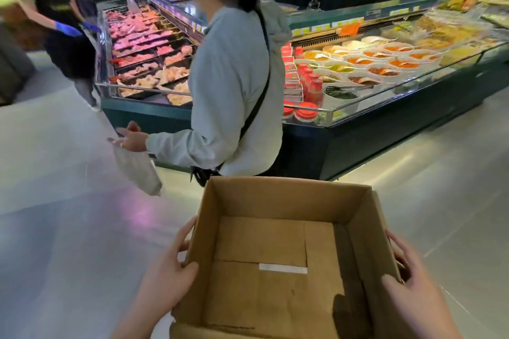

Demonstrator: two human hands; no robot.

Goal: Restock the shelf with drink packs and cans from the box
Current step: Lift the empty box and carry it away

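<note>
An open brown cardboard box (278,198) is carried in front of me at the bottom centre of the head view. Nothing lies inside it; only its taped bottom flaps show. My left hand (168,270) grips the box's left wall, thumb hooked over the rim and fingers on the outside. My right hand (407,281) grips the right wall the same way, thumb on the rim and fingers wrapped along the outer side. No drink packs or cans are visible.
A person in a light grey hoodie (234,85) stands directly ahead holding a plastic bag (137,168). A chilled deli counter (358,124) with bowls runs to the right, a meat counter (143,63) behind. Another person with blue gloves (66,27) is at the far left. Grey floor lies left and right.
</note>
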